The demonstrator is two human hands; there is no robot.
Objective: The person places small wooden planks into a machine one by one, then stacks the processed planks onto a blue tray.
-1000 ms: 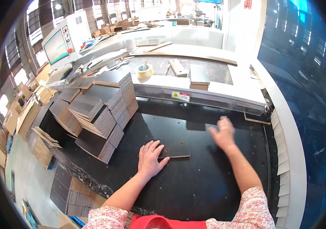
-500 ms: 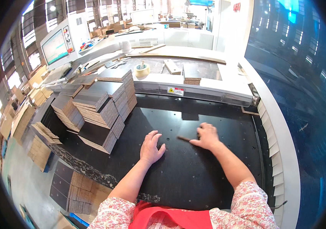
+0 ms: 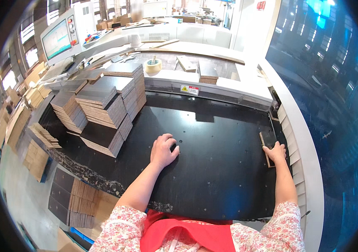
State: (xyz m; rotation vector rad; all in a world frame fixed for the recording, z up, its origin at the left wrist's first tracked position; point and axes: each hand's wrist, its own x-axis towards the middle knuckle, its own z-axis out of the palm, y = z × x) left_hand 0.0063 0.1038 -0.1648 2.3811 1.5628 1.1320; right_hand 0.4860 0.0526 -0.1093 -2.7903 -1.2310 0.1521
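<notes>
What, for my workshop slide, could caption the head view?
Right hand holding a dark board; left hand nearer the stacked boards.

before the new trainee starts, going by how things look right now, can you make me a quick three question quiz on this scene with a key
1. Multiple choice: which grip touches the dark board near the right side of the black tabletop? a) left b) right c) both
2. True or false: the roll of tape lies farther from the person than the left grip does.
3. Fill in: the board stacks stand to the ____ of the left grip.

Key: 1. b, the right grip; 2. true; 3. left.
</notes>
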